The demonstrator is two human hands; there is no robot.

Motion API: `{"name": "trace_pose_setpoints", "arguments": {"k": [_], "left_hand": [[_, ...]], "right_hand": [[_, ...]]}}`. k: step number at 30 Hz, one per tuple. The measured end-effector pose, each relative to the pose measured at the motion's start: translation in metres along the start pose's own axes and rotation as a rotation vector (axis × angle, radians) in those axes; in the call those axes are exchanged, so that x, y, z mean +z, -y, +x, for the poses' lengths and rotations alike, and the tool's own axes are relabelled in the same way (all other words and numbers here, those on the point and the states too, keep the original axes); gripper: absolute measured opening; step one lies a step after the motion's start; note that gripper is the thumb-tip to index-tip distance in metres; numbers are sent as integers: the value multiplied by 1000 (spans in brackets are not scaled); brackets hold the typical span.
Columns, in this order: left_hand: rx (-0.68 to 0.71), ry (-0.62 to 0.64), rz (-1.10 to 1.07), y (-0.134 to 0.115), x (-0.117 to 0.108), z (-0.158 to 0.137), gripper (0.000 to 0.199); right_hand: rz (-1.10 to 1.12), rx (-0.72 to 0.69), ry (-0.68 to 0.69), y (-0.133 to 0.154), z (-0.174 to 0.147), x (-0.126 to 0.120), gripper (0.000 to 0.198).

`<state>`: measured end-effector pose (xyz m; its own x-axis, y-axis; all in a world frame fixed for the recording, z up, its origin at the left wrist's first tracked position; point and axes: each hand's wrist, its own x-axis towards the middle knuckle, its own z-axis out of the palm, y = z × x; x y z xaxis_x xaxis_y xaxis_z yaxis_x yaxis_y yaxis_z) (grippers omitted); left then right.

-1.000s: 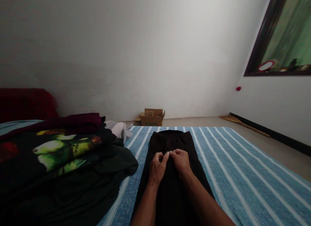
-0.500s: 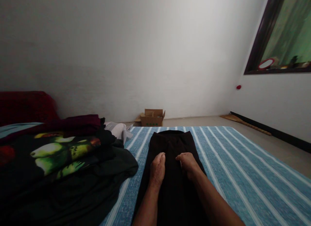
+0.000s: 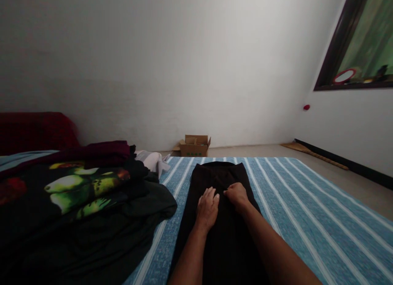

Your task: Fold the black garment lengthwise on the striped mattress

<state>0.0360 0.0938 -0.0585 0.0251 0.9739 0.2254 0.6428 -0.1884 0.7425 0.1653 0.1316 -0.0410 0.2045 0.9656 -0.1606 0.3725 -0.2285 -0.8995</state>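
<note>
A black garment (image 3: 220, 176), narrow and long, lies flat along the blue-and-white striped bed cover (image 3: 291, 195). My left hand (image 3: 207, 207) rests palm down on the garment with its fingers spread. Beside it, my right hand (image 3: 236, 194) has its fingers curled, and it seems to pinch a bit of the black cloth near the garment's middle. The two hands nearly touch.
A heap of clothes (image 3: 80, 187) with a green-printed black shirt fills the left of the bed, a white cloth (image 3: 152, 160) at its far edge. A dark red pillow (image 3: 33, 129) lies at far left. A cardboard box (image 3: 195, 146) stands on the floor by the wall.
Both hands pinched the cloth together a second ago. The left hand has since flattened with fingers spread; the right stays curled on the cloth. The view shifted slightly.
</note>
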Motion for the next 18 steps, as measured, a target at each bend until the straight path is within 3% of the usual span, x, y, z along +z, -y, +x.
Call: {"name": "trace_pose_setpoints", "arguments": {"k": [5,11,18], "left_hand": [[-8,54,154,-1,5,-2,42],[-73,100,149,-3,3,0,42],[-110,185,178,-3,3,9,44]], "right_hand": [[-9,68,45,-1,-2,-7,24],[137,243,212,12,-13,-9,20],[345,360,244,9,-15,-10,22]]}}
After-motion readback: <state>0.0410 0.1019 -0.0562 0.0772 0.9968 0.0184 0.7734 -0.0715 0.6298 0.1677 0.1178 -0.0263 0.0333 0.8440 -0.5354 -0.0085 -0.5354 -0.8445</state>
